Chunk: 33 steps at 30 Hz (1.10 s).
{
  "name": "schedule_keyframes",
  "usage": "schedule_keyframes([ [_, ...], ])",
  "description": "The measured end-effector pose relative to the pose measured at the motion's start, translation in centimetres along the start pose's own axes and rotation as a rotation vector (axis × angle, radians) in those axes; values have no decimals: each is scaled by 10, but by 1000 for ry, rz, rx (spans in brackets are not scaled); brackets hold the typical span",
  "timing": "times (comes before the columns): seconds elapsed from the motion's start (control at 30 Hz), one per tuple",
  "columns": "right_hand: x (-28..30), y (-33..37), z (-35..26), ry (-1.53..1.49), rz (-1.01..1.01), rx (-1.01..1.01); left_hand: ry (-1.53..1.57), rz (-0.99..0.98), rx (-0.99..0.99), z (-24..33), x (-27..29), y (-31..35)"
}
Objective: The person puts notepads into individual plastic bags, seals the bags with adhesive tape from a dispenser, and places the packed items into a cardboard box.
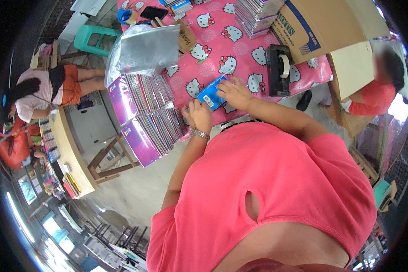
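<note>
A small blue notebook (209, 96) with a white label lies slanted on the pink table cover near its front edge. My right hand (235, 93) is on its right end, fingers bent over the cover and gripping it. At its lower left corner is my left hand (198, 115), fingers apart and pointing toward the table, with nothing seen in them. Whether its fingertips touch the notebook I cannot tell. Left of that hand, spiral notebooks with purple covers (143, 144) stand packed in rows. A clear plastic sheet or bag (149, 50) lies behind them.
A black tape dispenser (278, 70) stands to the right, beside an open cardboard box (319, 29). Stacked notebooks (257, 17) rise at the back. A phone (154, 12) and a blue tape roll (124, 17) lie far left. One person (374, 97) is at right, another (43, 90) at left.
</note>
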State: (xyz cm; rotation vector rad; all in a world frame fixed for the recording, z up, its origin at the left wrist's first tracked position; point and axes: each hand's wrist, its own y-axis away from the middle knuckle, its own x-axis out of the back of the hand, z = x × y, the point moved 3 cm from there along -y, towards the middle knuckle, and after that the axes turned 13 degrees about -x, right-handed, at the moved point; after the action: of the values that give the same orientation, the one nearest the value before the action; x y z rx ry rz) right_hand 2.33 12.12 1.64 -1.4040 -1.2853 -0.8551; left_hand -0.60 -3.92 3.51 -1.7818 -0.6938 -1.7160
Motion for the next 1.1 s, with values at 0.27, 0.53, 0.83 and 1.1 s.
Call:
schedule_keyframes([
  [0.27, 11, 7, -2, -78, -73, -107, 217, 90, -141, 15, -20, -34],
  [0.53, 7, 56, -22, -135, -110, -80, 176, 34, -203, 13, -27, -44],
  [0.83, -3, 31, -37, 122, -314, -72, 147, -133, -271, 22, -17, -44],
  [1.1, 77, 63, 52, -290, 183, -559, -52, -75, -417, 36, -26, -35],
])
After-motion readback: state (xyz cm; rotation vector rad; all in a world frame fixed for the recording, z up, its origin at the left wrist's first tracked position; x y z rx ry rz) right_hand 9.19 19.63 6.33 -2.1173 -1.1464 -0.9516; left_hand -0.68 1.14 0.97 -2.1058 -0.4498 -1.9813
